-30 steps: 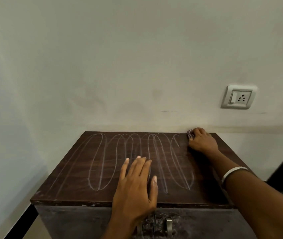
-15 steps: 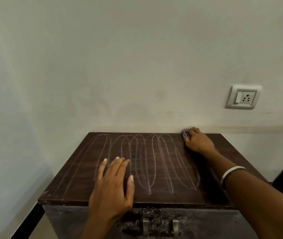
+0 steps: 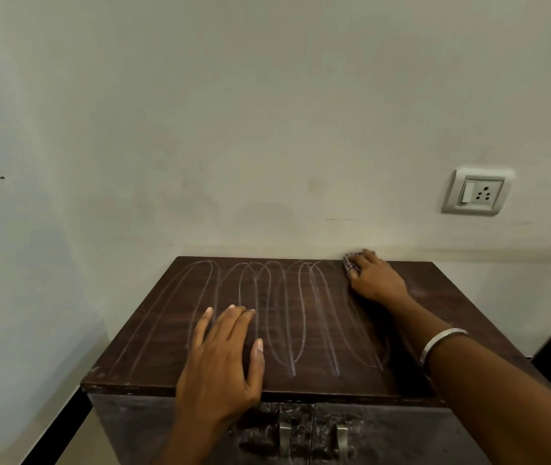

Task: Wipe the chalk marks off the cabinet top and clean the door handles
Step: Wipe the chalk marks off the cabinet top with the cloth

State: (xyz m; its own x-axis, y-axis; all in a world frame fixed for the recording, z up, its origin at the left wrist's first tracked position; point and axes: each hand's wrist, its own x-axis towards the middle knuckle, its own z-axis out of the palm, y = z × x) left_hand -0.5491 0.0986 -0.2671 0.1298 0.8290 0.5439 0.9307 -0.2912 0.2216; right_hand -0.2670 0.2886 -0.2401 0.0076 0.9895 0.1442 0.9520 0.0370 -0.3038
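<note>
Not much gone yet, tbh. Over the last second, just a small slide of the right hand [image 3: 376,280] leftward along the back edge of the dark brown wood-grain cabinet top [image 3: 452,297], with the small checked cloth [image 3: 351,261] bunched under it. Meanwhile a sideways shift of the left hand [image 3: 225,357], off toward the left and part of the way back, now flat near the front edge.

Meaning for the task: wiping barely started. Right-hand strip looks bare and a bit smudgy, but the white looping chalk marks [image 3: 287,310] still cover most of the top from the left edge to the cloth. Two small metal door handles [image 3: 314,439] below the front edge, untouched so far, looks like.

Hands: left spread open, fingers straight, palm resting on the wood, holding nothing. Right curled over the cloth, pressing it down at the back edge, silver bangle [image 3: 442,342] on that wrist.
</note>
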